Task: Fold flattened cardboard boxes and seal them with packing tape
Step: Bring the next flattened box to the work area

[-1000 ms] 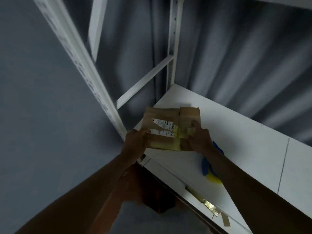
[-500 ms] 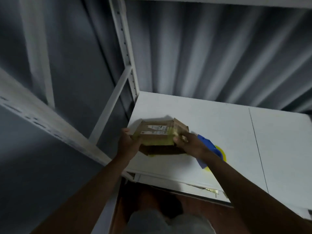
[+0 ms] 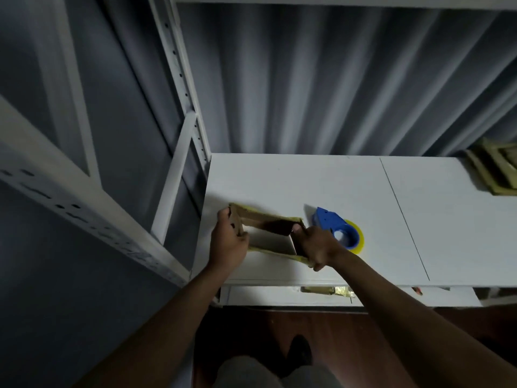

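At the white shelf's (image 3: 321,186) seven-o'clock corner, the brown cardboard box (image 3: 268,224), flat a moment ago, now gapes open, left hand (image 3: 228,240) and right hand (image 3: 314,247) gripping opposite ends, ready for flap-folding.

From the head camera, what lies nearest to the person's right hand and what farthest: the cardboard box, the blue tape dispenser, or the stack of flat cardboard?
1. Cardboard box: gripped by the right hand at its right end.
2. Blue tape dispenser: on the shelf just beyond and right of that hand.
3. Stack of flat cardboard: far right, at the back of the shelf.
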